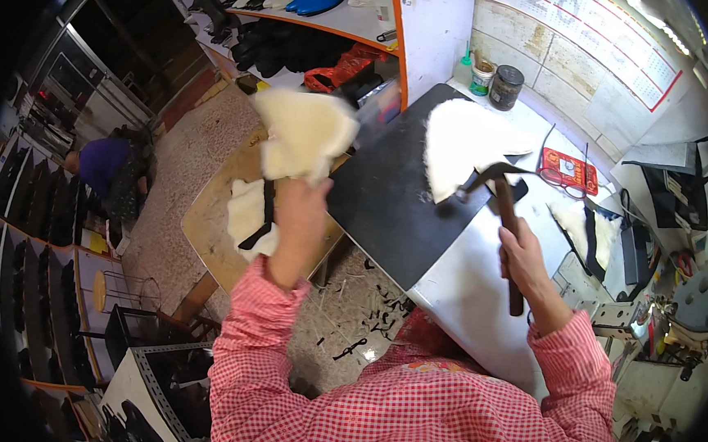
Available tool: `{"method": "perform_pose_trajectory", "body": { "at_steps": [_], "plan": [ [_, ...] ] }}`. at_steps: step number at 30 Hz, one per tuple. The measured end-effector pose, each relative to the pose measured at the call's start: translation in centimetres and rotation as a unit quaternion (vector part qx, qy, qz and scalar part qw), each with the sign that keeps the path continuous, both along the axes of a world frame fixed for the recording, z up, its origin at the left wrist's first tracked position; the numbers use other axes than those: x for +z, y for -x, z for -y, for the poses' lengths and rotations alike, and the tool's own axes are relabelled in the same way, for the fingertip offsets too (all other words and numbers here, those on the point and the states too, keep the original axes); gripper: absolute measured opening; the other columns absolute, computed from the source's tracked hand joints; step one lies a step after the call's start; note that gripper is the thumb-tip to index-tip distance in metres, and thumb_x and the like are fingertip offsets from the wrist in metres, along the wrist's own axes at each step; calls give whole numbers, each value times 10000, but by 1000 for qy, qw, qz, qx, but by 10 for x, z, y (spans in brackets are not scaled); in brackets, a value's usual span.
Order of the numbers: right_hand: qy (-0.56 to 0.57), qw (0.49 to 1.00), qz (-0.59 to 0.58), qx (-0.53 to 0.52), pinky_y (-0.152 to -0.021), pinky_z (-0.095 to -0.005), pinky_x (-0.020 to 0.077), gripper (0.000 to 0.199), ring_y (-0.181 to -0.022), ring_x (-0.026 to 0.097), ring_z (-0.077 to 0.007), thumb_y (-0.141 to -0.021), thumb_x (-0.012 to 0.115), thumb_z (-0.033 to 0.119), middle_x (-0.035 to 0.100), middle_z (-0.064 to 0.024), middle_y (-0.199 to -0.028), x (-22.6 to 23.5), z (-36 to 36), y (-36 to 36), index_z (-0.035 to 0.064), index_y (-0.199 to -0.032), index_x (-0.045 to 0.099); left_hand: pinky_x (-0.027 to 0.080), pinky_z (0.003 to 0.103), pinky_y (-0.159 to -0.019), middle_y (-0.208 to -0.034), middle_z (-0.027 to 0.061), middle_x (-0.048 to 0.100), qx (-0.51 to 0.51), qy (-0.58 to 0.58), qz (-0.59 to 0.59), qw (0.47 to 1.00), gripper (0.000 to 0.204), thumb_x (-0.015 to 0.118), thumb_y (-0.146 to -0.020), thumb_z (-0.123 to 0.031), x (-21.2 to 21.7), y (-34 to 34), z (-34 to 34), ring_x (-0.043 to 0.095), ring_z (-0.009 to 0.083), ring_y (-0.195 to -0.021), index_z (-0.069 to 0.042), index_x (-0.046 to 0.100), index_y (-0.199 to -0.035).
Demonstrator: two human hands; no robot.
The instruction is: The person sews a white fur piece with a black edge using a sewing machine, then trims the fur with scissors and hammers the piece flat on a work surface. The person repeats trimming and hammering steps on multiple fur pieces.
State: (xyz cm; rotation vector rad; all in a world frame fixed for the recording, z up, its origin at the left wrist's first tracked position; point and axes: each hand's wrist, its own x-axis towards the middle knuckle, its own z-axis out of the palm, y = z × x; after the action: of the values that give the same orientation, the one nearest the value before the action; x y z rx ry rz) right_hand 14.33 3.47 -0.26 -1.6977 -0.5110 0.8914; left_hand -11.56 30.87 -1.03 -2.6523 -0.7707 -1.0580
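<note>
Hammer [507,232] is held in the right hand [523,262], grip wrapped around the wooden handle; the head is set down on a white fleece piece [458,142] lying on the black mat [396,199] near the table's far edge. Left hand [301,209] is raised off the table's left edge, grip shut on a second cream fleece piece [302,135], held well apart from the hammer. A red box [569,170] sits on the table [472,287] toward the far right corner.

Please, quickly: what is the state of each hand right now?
Left hand: closed, holding up a cream fleece piece.
Right hand: closed around the wooden handle of a hammer above the black mat.
</note>
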Motion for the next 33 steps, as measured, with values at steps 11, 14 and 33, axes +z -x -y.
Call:
{"method": "perform_pose_trajectory", "body": {
  "at_steps": [11, 14, 33],
  "plan": [
    [81, 979, 141, 123, -390, -341, 415, 307, -406, 500, -183, -977, 536, 256, 520, -82, -593, 5, -154, -22, -41, -1022, 474, 507, 364, -702, -1069, 77, 650, -209, 138, -6, 968, 247, 589, -636, 22, -54, -45, 108, 577, 270, -837, -44, 675, -858],
    [82, 975, 183, 100, -392, -345, 425, 333, -413, 515, -190, -974, 544, 263, 523, -82, -598, 2, -147, -31, -47, -1077, 477, 498, 351, -708, -1054, 44, 651, -261, 93, -40, 960, 141, 602, -654, -57, -49, -41, 111, 582, 239, -843, -68, 637, -790],
    [-18, 920, 382, 83, -596, -489, 455, 284, -691, 598, -460, -937, 596, 260, 612, -254, -732, 30, -36, 2, 33, -985, 432, 183, 486, -1149, -1495, 220, 337, -7, 249, -200, 948, 823, 583, -869, -510, -47, -77, 79, 266, 340, -1414, 43, 339, -1427]
  ]
}}
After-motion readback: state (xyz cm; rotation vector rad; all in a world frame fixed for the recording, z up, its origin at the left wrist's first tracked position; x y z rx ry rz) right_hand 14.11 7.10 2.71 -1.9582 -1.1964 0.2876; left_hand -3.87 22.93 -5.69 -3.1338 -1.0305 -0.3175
